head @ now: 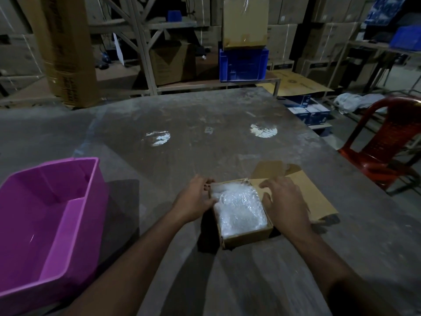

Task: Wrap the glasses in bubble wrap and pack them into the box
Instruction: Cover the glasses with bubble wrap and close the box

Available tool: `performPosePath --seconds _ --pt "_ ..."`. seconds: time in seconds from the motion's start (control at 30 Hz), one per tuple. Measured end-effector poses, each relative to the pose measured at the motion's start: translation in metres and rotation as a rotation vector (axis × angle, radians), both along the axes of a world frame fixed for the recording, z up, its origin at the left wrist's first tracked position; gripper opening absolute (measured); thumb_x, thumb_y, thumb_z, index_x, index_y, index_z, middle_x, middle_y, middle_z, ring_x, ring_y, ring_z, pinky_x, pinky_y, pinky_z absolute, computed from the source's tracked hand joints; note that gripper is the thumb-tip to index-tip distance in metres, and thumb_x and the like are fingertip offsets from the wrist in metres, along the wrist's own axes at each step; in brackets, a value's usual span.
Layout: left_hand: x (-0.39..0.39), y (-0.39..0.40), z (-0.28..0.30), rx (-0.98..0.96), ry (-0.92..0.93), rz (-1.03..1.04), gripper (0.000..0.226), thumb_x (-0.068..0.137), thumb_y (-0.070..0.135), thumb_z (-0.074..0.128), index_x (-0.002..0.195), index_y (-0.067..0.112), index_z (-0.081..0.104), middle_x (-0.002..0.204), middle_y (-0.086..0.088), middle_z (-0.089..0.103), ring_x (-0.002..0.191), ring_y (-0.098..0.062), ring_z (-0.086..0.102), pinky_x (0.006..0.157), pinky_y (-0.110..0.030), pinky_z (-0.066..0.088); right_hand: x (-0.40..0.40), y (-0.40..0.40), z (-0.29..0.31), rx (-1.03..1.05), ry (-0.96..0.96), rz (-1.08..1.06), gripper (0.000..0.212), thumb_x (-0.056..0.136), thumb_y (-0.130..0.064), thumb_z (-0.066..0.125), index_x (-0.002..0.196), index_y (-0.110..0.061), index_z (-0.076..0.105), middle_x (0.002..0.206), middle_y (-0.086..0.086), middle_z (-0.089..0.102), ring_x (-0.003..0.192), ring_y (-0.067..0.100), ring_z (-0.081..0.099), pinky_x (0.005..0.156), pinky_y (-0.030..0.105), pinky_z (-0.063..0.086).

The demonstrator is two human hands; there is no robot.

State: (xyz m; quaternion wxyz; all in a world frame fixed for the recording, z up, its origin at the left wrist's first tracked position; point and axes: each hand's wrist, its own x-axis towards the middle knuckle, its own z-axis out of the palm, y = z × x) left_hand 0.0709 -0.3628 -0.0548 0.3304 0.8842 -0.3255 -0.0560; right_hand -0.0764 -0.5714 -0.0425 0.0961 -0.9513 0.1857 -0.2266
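A small brown cardboard box (247, 238) stands open on the grey table, near its front. Bubble wrap (240, 209) fills it to the rim; whatever is inside the wrap is hidden. The box lid (315, 199) lies folded out flat to the right. My left hand (196, 198) grips the box's left wall, thumb over the rim against the wrap. My right hand (284, 201) rests on the right wall and the lid's hinge, thumb at the wrap's edge.
An empty purple plastic tub (52, 224) stands at the left front of the table (205, 124). A red plastic chair (385, 144) is beside the table's right edge. Shelving, cardboard cartons and a blue crate (242, 65) stand beyond the far edge.
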Motion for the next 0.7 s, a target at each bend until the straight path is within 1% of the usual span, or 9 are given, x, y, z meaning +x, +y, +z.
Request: performPosePath --seconds 0.1,0.2,0.23,0.3,0.33,0.4,0.5,0.6,0.7 --pt "0.008 -0.009 -0.01 -0.063 -0.008 0.071 0.051 0.088 0.023 0.076 0.135 0.02 0.059 0.131 -0.001 0.055 0.12 -0.019 0.056 0.102 -0.038 0.048 -0.037 0.004 -0.001 0.104 -0.226 -0.06 0.019 0.084 -0.007 0.073 0.099 -0.017 0.071 0.097 0.0 0.064 0.096 0.022 0.059 0.081 0.036 0.047" --pt "0.017 -0.019 -0.017 0.004 -0.015 0.06 0.051 0.091 0.022 0.071 0.14 0.017 0.056 0.139 -0.006 0.056 0.131 -0.025 0.05 0.111 -0.037 0.04 -0.062 0.017 -0.002 0.246 -0.353 -0.312 0.017 0.089 -0.024 0.071 0.105 -0.019 0.065 0.105 0.001 0.057 0.1 0.018 0.054 0.074 0.023 0.034" --pt "0.018 -0.023 -0.02 0.027 0.011 0.045 0.051 0.092 0.022 0.07 0.14 0.016 0.056 0.14 -0.007 0.058 0.132 -0.025 0.051 0.111 -0.035 0.04 -0.065 0.018 -0.007 0.357 -0.405 -0.394 0.018 0.092 -0.027 0.068 0.105 -0.016 0.062 0.106 0.004 0.056 0.1 0.02 0.054 0.076 0.024 0.034" --pt "0.019 -0.027 -0.024 0.034 0.07 0.032 0.046 0.092 0.026 0.071 0.136 0.016 0.061 0.135 -0.005 0.064 0.127 -0.022 0.057 0.107 -0.031 0.043 -0.064 0.016 -0.018 0.617 -0.504 -0.526 0.023 0.1 -0.034 0.056 0.105 -0.011 0.056 0.105 0.008 0.056 0.096 0.024 0.057 0.077 0.034 0.047" --pt "0.019 -0.029 -0.026 0.023 0.076 0.035 0.042 0.093 0.028 0.071 0.132 0.017 0.063 0.132 -0.003 0.066 0.123 -0.021 0.06 0.105 -0.031 0.045 -0.062 0.013 -0.022 0.738 -0.537 -0.581 0.029 0.103 -0.037 0.049 0.106 -0.009 0.055 0.103 0.01 0.058 0.092 0.025 0.06 0.073 0.038 0.052" --pt "0.018 -0.03 -0.028 -0.005 0.079 0.046 0.036 0.093 0.029 0.071 0.127 0.018 0.066 0.127 -0.001 0.067 0.118 -0.02 0.061 0.101 -0.031 0.046 -0.058 0.006 -0.032 0.952 -0.595 -0.662 0.042 0.106 -0.04 0.043 0.111 -0.001 0.055 0.101 0.017 0.065 0.085 0.029 0.068 0.061 0.032 0.053" --pt "0.017 -0.029 -0.028 -0.02 0.081 0.043 0.035 0.092 0.026 0.071 0.126 0.016 0.067 0.125 -0.002 0.067 0.115 -0.019 0.061 0.1 -0.032 0.047 -0.052 0.001 -0.04 1.251 -0.714 -0.711 0.051 0.101 -0.041 0.056 0.113 0.009 0.057 0.1 0.026 0.068 0.079 0.032 0.073 0.046 0.021 0.052" --pt "0.017 -0.029 -0.027 -0.032 0.106 0.05 0.035 0.091 0.027 0.072 0.125 0.017 0.068 0.122 0.0 0.067 0.111 -0.018 0.062 0.099 -0.034 0.049 -0.044 0.0 -0.043 1.418 -0.708 -0.664 0.051 0.095 -0.046 0.064 0.112 0.002 0.063 0.101 0.024 0.069 0.088 0.032 0.073 0.054 0.028 0.057" --pt "0.016 -0.026 -0.026 -0.04 0.115 0.07 0.031 0.09 0.024 0.073 0.12 0.018 0.07 0.115 0.002 0.069 0.103 -0.016 0.064 0.093 -0.033 0.051 -0.038 0.001 -0.038 1.511 -0.652 -0.614 0.048 0.094 -0.043 0.067 0.121 -0.002 0.061 0.11 0.021 0.065 0.097 0.022 0.066 0.063 0.035 0.06"
